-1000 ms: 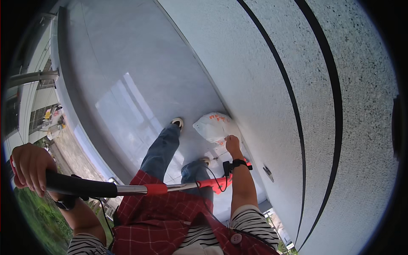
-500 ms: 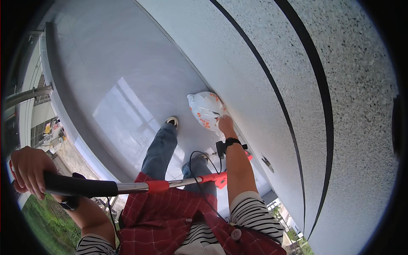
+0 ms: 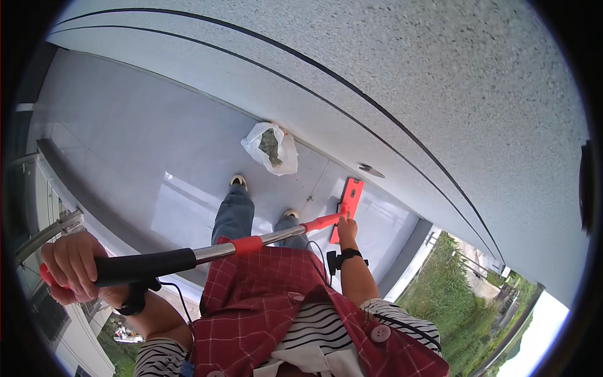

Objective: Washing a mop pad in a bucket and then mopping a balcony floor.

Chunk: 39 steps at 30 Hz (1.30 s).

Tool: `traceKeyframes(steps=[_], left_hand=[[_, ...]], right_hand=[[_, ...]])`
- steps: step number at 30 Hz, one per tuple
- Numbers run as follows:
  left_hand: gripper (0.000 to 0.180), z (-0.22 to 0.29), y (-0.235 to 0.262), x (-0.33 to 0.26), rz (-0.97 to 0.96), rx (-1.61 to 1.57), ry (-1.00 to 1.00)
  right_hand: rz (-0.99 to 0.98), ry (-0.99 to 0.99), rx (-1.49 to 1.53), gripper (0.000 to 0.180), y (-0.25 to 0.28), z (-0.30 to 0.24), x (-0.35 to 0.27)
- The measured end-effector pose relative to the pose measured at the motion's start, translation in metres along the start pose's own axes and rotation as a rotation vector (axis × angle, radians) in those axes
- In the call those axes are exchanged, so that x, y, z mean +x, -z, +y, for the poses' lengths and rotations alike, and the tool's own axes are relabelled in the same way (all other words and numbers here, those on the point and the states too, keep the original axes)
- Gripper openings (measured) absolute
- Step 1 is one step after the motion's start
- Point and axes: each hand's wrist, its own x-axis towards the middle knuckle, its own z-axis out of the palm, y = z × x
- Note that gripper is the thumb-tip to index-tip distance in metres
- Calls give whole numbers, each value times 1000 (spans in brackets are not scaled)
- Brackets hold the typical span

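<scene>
A flat mop slants across my front, with a black foam grip [image 3: 147, 267], a silver pole [image 3: 274, 237] and a red flat head [image 3: 352, 198]. My left hand [image 3: 70, 267] is closed round the end of the black grip. At the joint of the red head, my right hand [image 3: 347, 229] is closed with its fingers against the red plastic; the exact hold is partly hidden. No cloth shows on the head's visible side. A white plastic bag [image 3: 287, 157] stands on the floor ahead, its mouth open, with grey-green stuff inside.
A pale speckled wall [image 3: 402, 81] with black stripes runs along the far and right side. A small metal fitting [image 3: 370, 169] sits low on it. The grey floor [image 3: 135, 119] has a raised edge [image 3: 75, 182] and railing at left. Greenery lies beyond the right end.
My right hand has left the plastic bag and moved to the mop head. The bag's mouth now shows open. My view has turned to the right, and more of the mop head shows.
</scene>
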Motion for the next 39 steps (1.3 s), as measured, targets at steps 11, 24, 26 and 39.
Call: traceKeyframes(steps=[11, 24, 26, 39], left_hand=[[20, 10, -152, -59, -120, 197, -82], [14, 138, -137, -154, 122, 336, -82], [14, 173, -133, -176, 157, 385, -132], [19, 260, -114, -220, 194, 527, -253]], right_hand=[[-256, -423, 1297, 37, -57, 55, -30], [-130, -334, 905, 50, -170, 36, -48], [-186, -316, 864, 59, -193, 32, -68], [-408, -311, 536, 73, -201, -13, -178]])
